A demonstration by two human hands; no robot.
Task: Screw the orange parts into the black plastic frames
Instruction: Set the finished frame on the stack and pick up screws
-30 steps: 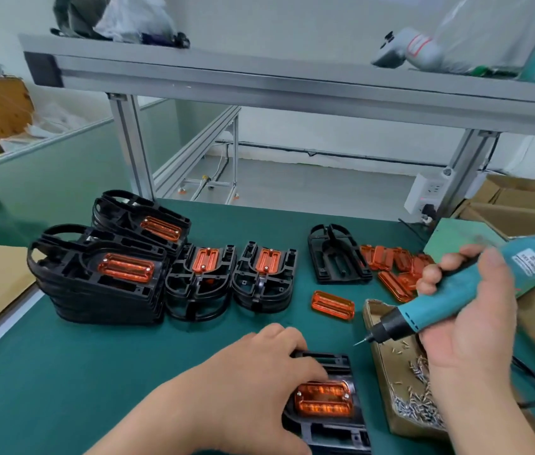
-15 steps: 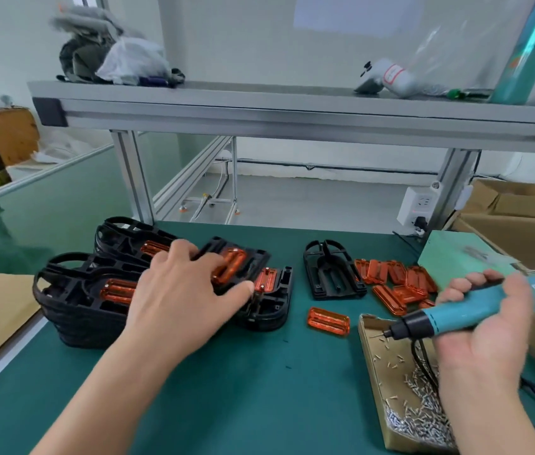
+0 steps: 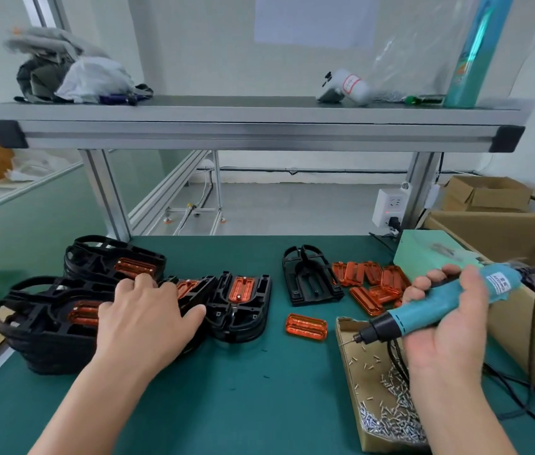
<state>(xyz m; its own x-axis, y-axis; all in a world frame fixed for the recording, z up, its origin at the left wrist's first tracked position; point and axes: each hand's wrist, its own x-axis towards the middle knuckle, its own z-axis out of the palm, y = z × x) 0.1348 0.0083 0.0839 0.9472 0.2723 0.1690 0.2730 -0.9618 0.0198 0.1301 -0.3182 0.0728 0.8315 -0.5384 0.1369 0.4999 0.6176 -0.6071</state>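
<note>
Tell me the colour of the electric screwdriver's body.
Teal-blue, with a black nose; the electric screwdriver in the right hand shows only in the head view.

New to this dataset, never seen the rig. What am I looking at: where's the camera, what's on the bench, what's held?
No robot here: a person works bare-handed, filmed by one wide-angle camera on their head, looking forward and down. The left hand rests on a frame among the stacks of black frames that carry orange parts. The right hand grips a blue screwdriver, its tip over a cardboard tray of screws. On the green mat also lie an empty frame, a pile of orange parts and one loose orange part.
</note>
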